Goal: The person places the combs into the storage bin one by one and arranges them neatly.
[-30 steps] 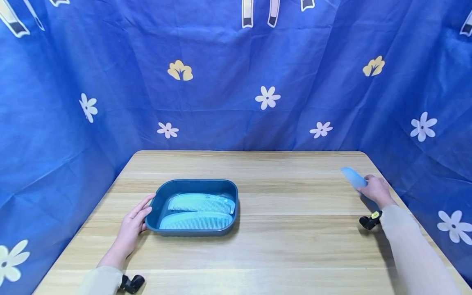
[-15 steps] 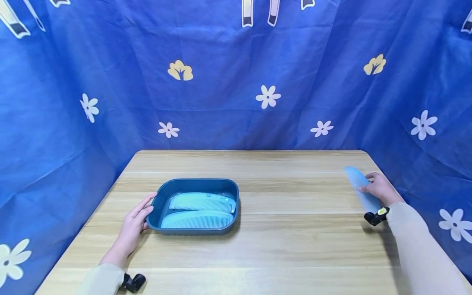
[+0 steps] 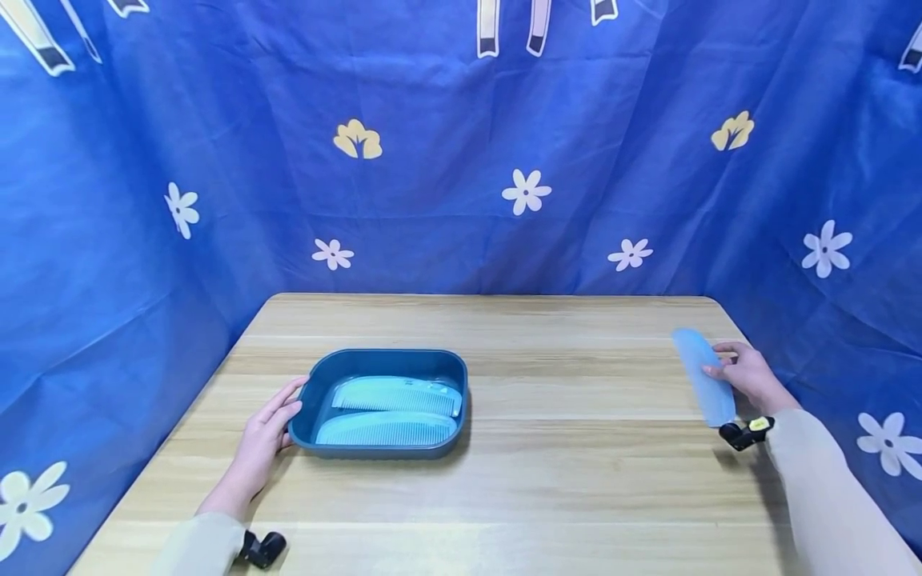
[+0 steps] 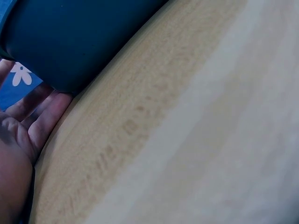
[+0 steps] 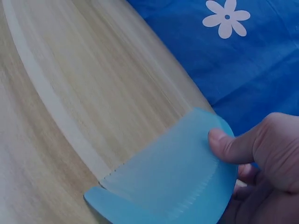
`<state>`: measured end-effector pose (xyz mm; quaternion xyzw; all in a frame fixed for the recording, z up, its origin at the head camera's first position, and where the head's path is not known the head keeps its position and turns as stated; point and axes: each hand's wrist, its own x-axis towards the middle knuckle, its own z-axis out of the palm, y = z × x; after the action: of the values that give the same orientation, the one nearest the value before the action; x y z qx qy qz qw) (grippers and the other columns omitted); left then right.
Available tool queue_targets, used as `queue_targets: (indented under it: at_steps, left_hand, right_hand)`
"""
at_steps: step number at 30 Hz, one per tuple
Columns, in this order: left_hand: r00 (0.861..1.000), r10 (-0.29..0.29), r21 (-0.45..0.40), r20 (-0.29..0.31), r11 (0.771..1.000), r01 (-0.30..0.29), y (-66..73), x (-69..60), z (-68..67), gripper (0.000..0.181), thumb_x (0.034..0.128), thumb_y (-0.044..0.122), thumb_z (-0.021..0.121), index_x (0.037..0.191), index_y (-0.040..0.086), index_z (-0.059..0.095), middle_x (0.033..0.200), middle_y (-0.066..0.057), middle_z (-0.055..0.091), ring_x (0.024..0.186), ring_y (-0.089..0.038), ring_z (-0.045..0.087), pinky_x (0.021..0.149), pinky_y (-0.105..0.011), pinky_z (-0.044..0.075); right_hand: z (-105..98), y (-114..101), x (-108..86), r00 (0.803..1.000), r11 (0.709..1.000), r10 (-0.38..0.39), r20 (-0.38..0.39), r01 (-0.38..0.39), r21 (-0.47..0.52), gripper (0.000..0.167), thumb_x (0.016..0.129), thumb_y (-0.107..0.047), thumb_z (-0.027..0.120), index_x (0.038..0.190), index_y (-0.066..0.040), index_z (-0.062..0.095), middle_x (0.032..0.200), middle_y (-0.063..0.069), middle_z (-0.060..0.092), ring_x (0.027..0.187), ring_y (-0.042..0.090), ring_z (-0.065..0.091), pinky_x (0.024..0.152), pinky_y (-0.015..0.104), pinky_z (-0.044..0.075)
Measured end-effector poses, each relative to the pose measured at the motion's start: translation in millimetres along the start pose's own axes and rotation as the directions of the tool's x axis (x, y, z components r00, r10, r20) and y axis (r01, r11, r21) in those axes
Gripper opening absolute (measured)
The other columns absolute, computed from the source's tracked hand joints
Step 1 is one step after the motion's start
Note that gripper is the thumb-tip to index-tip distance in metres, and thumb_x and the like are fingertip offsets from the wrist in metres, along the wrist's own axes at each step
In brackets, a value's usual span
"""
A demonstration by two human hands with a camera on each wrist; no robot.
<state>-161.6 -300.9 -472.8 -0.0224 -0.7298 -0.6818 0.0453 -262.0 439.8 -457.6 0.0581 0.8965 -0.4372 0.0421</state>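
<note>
On the table's right side, my right hand pinches a light blue comb along its back edge, thumb on the upper face. In the right wrist view the thumb presses the comb, and the other fingers are partly hidden behind it. My left hand rests against the left end of a dark teal basin, its fingers nearly straight along the wall. The left wrist view shows some fingers touching the basin's lower side. Two light blue combs, one farther and one nearer, lie inside the basin.
A wood-grain table carries the basin left of centre. Blue cloth printed with flowers hangs behind the table and along both sides. A black device is strapped to my right wrist, another to my left.
My right hand has moved slightly right and turned the comb, so more of its broad face shows. The left hand, basin and the two combs inside stay put.
</note>
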Motion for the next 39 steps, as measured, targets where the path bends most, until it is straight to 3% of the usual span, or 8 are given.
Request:
queue_targets:
  at_steps: [5, 11, 13, 17, 20, 32, 39]
  left_hand:
    - [1.0, 0.017, -0.022, 0.004, 1.0, -0.017, -2.1, 1.1, -0.9, 0.045, 0.098, 0.023, 0.049, 0.142, 0.014, 0.04, 0.11, -0.001, 0.056, 0.087, -0.007, 0.062, 0.068, -0.024, 0.053]
    - [1.0, 0.014, -0.031, 0.005, 0.999, -0.014, -2.1, 0.9, -0.8, 0.046, 0.0982, 0.023, 0.048, 0.142, 0.015, 0.039, 0.11, 0.001, 0.057, 0.088, -0.007, 0.062, 0.068, -0.024, 0.053]
    - [1.0, 0.013, -0.038, 0.003, 0.999, -0.013, -2.4, 0.8, -0.5, 0.046, 0.0982, 0.022, 0.048, 0.142, 0.014, 0.039, 0.109, 0.001, 0.058, 0.087, -0.007, 0.062, 0.068, -0.024, 0.053]
    - [1.0, 0.015, -0.044, 0.003, 0.999, -0.015, -2.7, 1.1, 0.1, 0.046, 0.0982, 0.022, 0.048, 0.142, 0.014, 0.039, 0.109, 0.0, 0.058, 0.086, -0.007, 0.062, 0.067, -0.024, 0.053]
    - [1.0, 0.017, -0.043, 0.008, 0.999, -0.016, -2.4, 1.1, 0.2, 0.046, 0.0984, 0.021, 0.048, 0.142, 0.013, 0.039, 0.109, 0.0, 0.059, 0.087, -0.008, 0.063, 0.068, -0.024, 0.053]
    - [1.0, 0.014, -0.054, 0.014, 0.998, -0.013, -1.3, 0.3, 0.3, 0.046, 0.0982, 0.022, 0.048, 0.143, 0.014, 0.038, 0.11, 0.002, 0.06, 0.088, -0.007, 0.063, 0.069, -0.024, 0.053]
    - [1.0, 0.019, -0.055, 0.013, 0.998, -0.018, -1.3, 1.0, 0.1, 0.046, 0.098, 0.022, 0.049, 0.143, 0.014, 0.039, 0.112, 0.004, 0.06, 0.09, -0.006, 0.062, 0.069, -0.023, 0.053]
  right_hand:
    - [2.7, 2.3, -3.0, 0.999, 0.998, -0.05, 0.006, 0.05, 0.025, 0.067, 0.092, -0.023, 0.059, 0.137, 0.014, 0.025, 0.11, 0.024, 0.045, 0.092, 0.029, 0.052, 0.072, 0.031, 0.048]
    - [7.0, 1.1, -3.1, 0.998, 0.995, -0.066, 0.005, 0.065, 0.079, 0.066, 0.093, -0.023, 0.058, 0.14, 0.009, 0.026, 0.122, 0.027, 0.039, 0.103, 0.033, 0.046, 0.075, 0.036, 0.048]
    - [8.8, 0.1, -3.7, 0.996, 0.992, -0.092, -0.005, 0.092, 0.09, 0.064, 0.092, -0.022, 0.059, 0.139, 0.009, 0.029, 0.123, 0.028, 0.041, 0.101, 0.029, 0.048, 0.074, 0.034, 0.048]
    - [13.1, -2.2, -5.0, 0.986, 0.982, -0.158, -0.043, 0.162, 0.099, 0.059, 0.09, -0.015, 0.062, 0.134, 0.012, 0.034, 0.109, 0.021, 0.049, 0.086, 0.011, 0.051, 0.067, 0.026, 0.048]
    - [16.2, -4.2, -5.4, 0.98, 0.973, -0.192, -0.059, 0.198, 0.121, 0.057, 0.088, -0.012, 0.063, 0.132, 0.013, 0.037, 0.098, 0.013, 0.05, 0.079, 0.005, 0.049, 0.065, 0.024, 0.048]
    - [25.0, -17.9, -7.3, 0.976, 0.974, -0.211, -0.061, 0.215, 0.066, 0.056, 0.089, -0.018, 0.063, 0.133, 0.01, 0.04, 0.102, 0.014, 0.049, 0.081, 0.004, 0.049, 0.067, 0.02, 0.047]
    - [30.0, -27.9, -9.3, 0.966, 0.962, -0.25, -0.061, 0.255, 0.098, 0.054, 0.089, -0.011, 0.063, 0.131, 0.012, 0.04, 0.099, 0.014, 0.05, 0.077, 0.003, 0.052, 0.064, 0.023, 0.05]
